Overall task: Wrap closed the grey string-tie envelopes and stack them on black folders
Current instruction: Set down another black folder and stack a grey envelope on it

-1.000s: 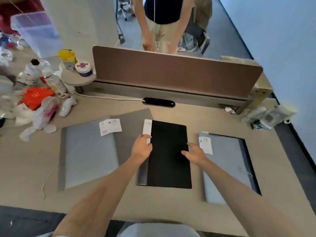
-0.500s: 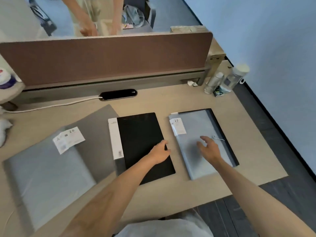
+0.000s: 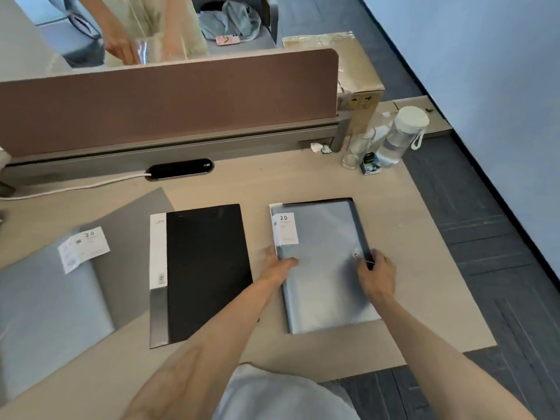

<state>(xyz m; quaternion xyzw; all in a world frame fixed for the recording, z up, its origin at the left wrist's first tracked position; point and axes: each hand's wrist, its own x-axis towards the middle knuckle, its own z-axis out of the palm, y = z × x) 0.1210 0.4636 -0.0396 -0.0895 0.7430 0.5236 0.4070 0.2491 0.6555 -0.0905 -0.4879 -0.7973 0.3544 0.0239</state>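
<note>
A grey string-tie envelope (image 3: 321, 268) lies on a black folder (image 3: 359, 225) at the right of the desk. My left hand (image 3: 277, 265) grips the envelope's left edge, thumb on top. My right hand (image 3: 375, 272) pinches the thin string beside the envelope's round button (image 3: 355, 255). A second black folder (image 3: 206, 268) with a white spine label lies in the middle, nothing on it. At the left another grey envelope (image 3: 45, 298) rests on a grey sheet.
A brown divider panel (image 3: 169, 98) runs along the desk's far edge, with a black cable port (image 3: 178, 168) below it. A water bottle (image 3: 400, 134) and a glass (image 3: 356, 150) stand at the far right corner. A person stands behind the divider. The desk's right edge is close to my right hand.
My left hand left the middle black folder and took the right envelope's left edge. My right hand moved from the envelope's face to its string. The view swung right.
</note>
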